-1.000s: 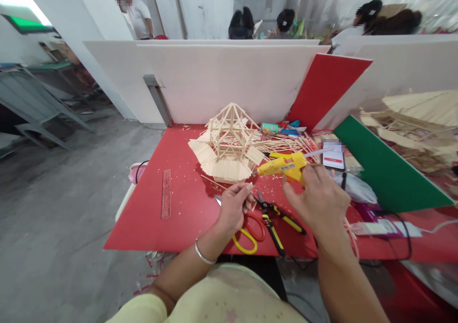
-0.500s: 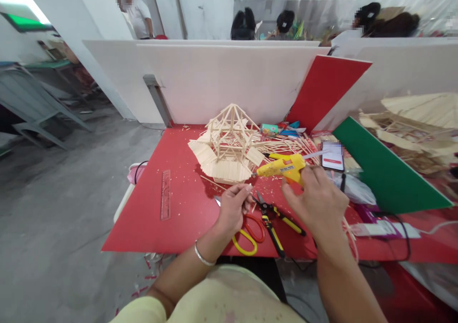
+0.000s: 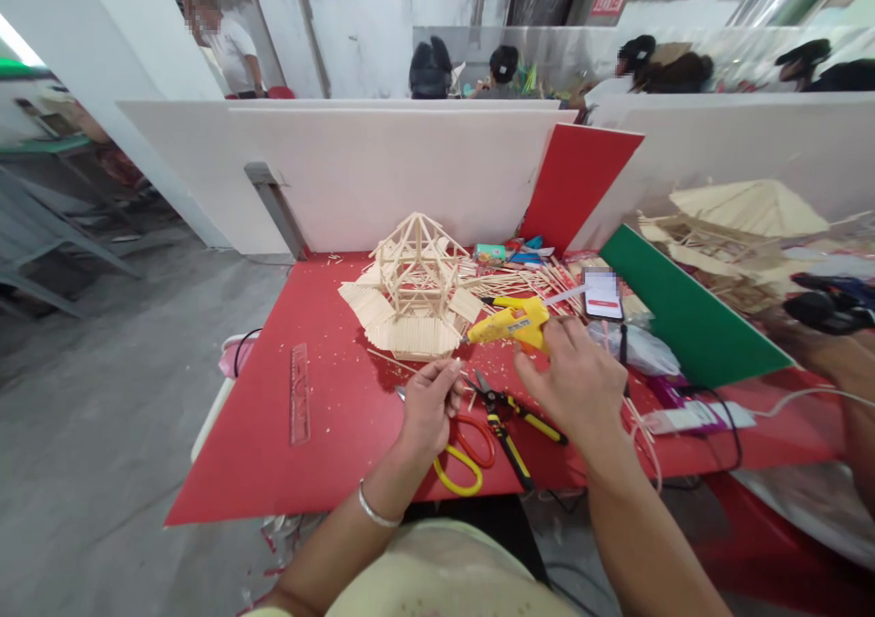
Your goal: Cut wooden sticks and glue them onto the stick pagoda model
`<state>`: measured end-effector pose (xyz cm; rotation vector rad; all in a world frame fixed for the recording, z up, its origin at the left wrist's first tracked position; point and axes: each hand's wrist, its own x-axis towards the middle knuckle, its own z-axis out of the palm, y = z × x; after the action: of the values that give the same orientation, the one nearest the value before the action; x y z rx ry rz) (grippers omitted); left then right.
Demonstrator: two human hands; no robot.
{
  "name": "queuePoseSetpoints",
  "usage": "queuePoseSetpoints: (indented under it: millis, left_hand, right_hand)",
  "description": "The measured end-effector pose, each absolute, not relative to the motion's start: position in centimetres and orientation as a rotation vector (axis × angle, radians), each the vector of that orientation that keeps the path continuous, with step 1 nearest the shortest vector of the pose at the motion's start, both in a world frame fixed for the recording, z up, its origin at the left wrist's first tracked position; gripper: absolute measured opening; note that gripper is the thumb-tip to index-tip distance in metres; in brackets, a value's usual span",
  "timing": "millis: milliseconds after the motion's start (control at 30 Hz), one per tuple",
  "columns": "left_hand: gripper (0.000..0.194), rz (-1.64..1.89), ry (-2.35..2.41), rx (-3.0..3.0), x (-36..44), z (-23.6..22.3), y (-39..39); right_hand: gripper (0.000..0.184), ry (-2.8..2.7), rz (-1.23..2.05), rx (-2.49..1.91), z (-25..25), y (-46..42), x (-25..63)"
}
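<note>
My right hand (image 3: 581, 375) is closed round the grip of a yellow hot glue gun (image 3: 509, 323), its nozzle pointing left. The thumb is held away from the gun. My left hand (image 3: 432, 403) pinches a tiny pale piece of stick (image 3: 458, 363) just below the nozzle; most of it is hidden by the fingers. Behind both stands a model pavilion (image 3: 416, 280) of thin wooden sticks, with an open pointed frame and slatted panels around it. Red-and-yellow scissors (image 3: 465, 471) and black-and-yellow cutters (image 3: 507, 435) lie under and beside my left hand.
A clear ruler (image 3: 299, 394) lies left on the red table (image 3: 239, 453). Loose sticks (image 3: 530, 280), a phone (image 3: 602, 294) and a plastic bag (image 3: 646, 351) lie to the right. A green board (image 3: 690, 316) slants there; beyond are another stick model (image 3: 745, 211) and a co-worker's arm.
The view has turned slightly to the right and up, so things sit further left. Both hands keep much the same hold, with the nozzle still close above the left fingertips.
</note>
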<state>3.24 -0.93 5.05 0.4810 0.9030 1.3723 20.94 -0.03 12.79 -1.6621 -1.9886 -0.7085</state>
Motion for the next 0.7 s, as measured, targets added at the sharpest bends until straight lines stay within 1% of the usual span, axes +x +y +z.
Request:
queuePoseSetpoints:
  millis: [300, 533, 700]
  left_hand:
    - [0.037, 1.362, 0.894, 0.486, 3.22, 5.08, -1.07]
    - [0.040, 1.366, 0.881, 0.503, 3.25, 4.75, -1.01]
    - [0.040, 1.366, 0.887, 0.508, 3.22, 4.88, -1.09]
  right_hand:
    - [0.036, -1.975, -0.702, -1.701, 13.27, -0.56, 20.63]
    - [0.040, -1.968, -0.687, -1.723, 13.12, -0.55, 20.82]
    - [0.038, -1.972, -0.709, -1.710, 13.35, -0.52, 20.73]
